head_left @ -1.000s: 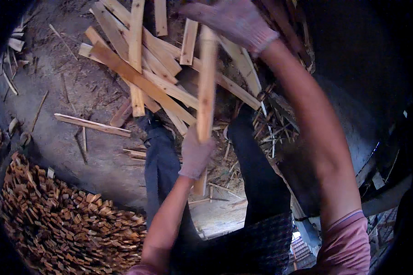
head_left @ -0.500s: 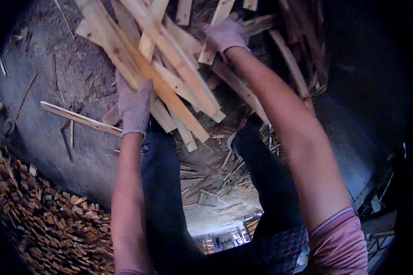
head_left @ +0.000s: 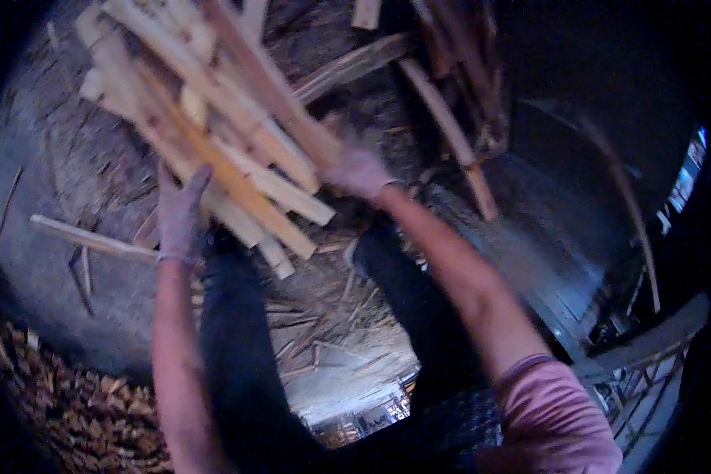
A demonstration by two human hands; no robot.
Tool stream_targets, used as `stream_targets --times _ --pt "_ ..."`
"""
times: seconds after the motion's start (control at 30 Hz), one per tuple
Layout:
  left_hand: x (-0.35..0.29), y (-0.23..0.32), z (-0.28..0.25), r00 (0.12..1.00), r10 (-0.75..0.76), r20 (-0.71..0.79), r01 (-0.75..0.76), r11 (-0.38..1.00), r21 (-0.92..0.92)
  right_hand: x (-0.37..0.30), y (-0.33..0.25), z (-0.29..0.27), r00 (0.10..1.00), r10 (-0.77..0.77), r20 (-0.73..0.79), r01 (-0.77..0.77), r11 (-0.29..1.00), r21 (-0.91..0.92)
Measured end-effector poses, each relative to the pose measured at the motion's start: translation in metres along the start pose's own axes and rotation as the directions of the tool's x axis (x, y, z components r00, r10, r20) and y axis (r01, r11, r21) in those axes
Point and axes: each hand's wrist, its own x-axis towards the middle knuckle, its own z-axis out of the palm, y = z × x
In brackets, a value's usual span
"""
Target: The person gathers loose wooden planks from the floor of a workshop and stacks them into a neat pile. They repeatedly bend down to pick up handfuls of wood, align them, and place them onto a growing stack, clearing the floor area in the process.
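A loose bundle of pale wooden slats (head_left: 249,142) slants in front of me, its near ends above my legs. One slat (head_left: 237,186) is more orange than the others. My left hand (head_left: 180,217), in a light knitted glove, grips the bundle's left side, thumb up against it and fingers partly hidden behind the wood. On the right side, my gloved right hand (head_left: 359,170) is closed around the near end of a browner wooden slat (head_left: 284,99) that lies along the bundle. Motion blurs the right fingers.
Loose strips (head_left: 95,237) lie on the dirty floor at the left. Far right of the bundle are a rough board (head_left: 355,67), a curved strip (head_left: 450,126) and dark bark-like pieces (head_left: 470,71). A big heap of short wood pieces (head_left: 79,411) fills the lower left.
My right hand has come nearer, from a short slat farther away to the browner slat against the bundle. The left hand keeps its hold. The whole view has shifted.
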Motion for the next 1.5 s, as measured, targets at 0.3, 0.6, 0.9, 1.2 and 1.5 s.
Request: stream_targets --times 0.3,0.6,0.9,1.2,1.5 --pt "0.028 -0.090 -0.013 0.881 0.384 0.277 -0.471 0.643 0.604 -0.055 -0.113 0.022 0.988 -0.088 -0.131 0.099 0.991 0.085" --pt "-0.008 -0.039 0.025 0.992 0.046 -0.115 -0.030 0.991 0.132 -0.027 -0.106 -0.052 0.867 -0.328 -0.374 0.308 0.944 -0.115" --pt "-0.032 -0.030 0.054 0.954 0.103 -0.280 -0.074 0.991 0.110 -0.050 0.134 -0.139 0.873 0.289 -0.393 -0.353 0.930 -0.099" --pt "0.010 -0.047 -0.023 0.977 0.190 -0.093 -0.151 0.934 0.325 -0.158 0.006 -0.087 0.959 0.264 -0.100 -0.246 0.956 0.158" --pt "0.091 -0.066 -0.031 0.997 -0.067 -0.033 0.053 0.947 -0.316 0.085 -0.156 -0.068 0.871 -0.488 0.062 0.465 0.858 0.218"
